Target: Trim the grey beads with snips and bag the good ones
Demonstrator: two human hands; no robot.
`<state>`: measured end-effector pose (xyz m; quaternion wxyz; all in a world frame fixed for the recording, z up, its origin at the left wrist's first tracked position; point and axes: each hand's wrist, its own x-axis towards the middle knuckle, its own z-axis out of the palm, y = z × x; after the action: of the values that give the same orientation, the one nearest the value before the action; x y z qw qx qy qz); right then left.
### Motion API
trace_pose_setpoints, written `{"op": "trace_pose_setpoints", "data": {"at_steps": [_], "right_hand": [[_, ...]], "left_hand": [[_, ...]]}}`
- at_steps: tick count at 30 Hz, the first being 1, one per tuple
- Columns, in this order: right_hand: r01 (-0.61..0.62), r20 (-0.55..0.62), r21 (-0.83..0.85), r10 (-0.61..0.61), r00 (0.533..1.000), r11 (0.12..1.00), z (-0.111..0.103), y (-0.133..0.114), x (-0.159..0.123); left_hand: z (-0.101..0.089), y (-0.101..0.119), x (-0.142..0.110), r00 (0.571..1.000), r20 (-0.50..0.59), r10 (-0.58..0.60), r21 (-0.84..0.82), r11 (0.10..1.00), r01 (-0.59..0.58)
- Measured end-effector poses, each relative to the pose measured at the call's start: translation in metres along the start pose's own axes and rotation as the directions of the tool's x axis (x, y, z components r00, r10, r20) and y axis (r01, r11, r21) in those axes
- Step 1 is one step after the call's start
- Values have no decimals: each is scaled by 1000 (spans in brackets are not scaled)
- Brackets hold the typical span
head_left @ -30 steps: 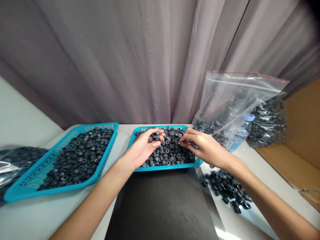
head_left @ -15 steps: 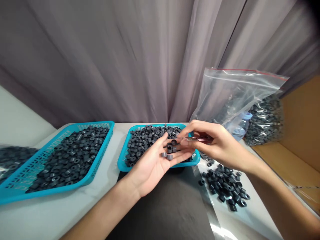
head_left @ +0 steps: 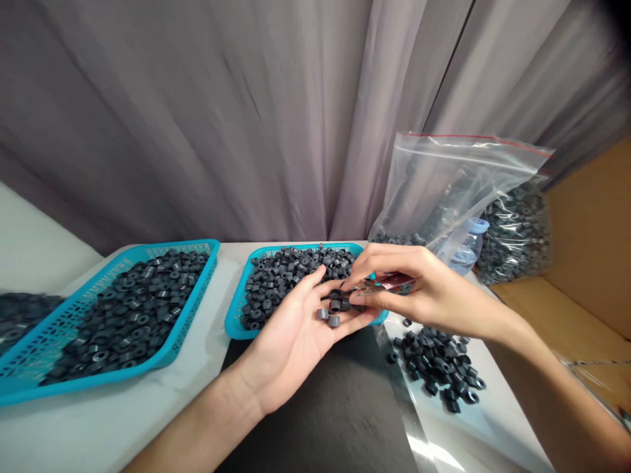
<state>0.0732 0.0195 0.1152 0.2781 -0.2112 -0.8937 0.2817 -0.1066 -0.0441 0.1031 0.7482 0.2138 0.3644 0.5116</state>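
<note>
My left hand (head_left: 296,348) is palm up over the front of the middle basket. Several small dark plastic rings (head_left: 335,305) rest on its fingers, two of them lighter grey on the side facing me. My right hand (head_left: 401,282) pinches a slim, shiny tool (head_left: 367,287) with a reddish part; its exact kind is hard to make out. The tool's tip reaches in among the rings on my left fingers. Behind both hands, the middle blue basket (head_left: 235,312) holds a heap of similar rings (head_left: 290,269), partly hidden by my hands.
At left stands a larger blue basket (head_left: 170,348) of rings, beside a bag of rings (head_left: 24,315). Loose black rings (head_left: 438,361) lie at right, near a clear zip bag (head_left: 458,174), a plastic bottle (head_left: 466,246), a full bag (head_left: 515,230) and a cardboard box (head_left: 586,230).
The view has shifted slightly. My right hand has come lower and closer to my left palm, with the tool tip now in among the rings.
</note>
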Motion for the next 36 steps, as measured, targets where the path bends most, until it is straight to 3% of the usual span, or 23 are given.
{"op": "trace_pose_setpoints", "data": {"at_steps": [3,8,22,29,36], "right_hand": [[7,-30,-39,-8,1000,999,10,-1,2],[10,22,-130,-7,1000,991,19,0,1],[-72,111,-12,73,991,997,15,7,2],[-139,77,82,133,988,987,12,13,2],[-144,30,-21,145,989,989,5,14,1]], "left_hand": [[1,-2,-2,999,18,28,-4,1000,-28],[-5,-8,4,998,40,54,-21,998,-54],[-15,-20,13,986,78,148,79,985,-154],[-19,-20,13,993,28,115,116,986,-118],[-14,-19,12,1000,17,7,91,996,-9]]}}
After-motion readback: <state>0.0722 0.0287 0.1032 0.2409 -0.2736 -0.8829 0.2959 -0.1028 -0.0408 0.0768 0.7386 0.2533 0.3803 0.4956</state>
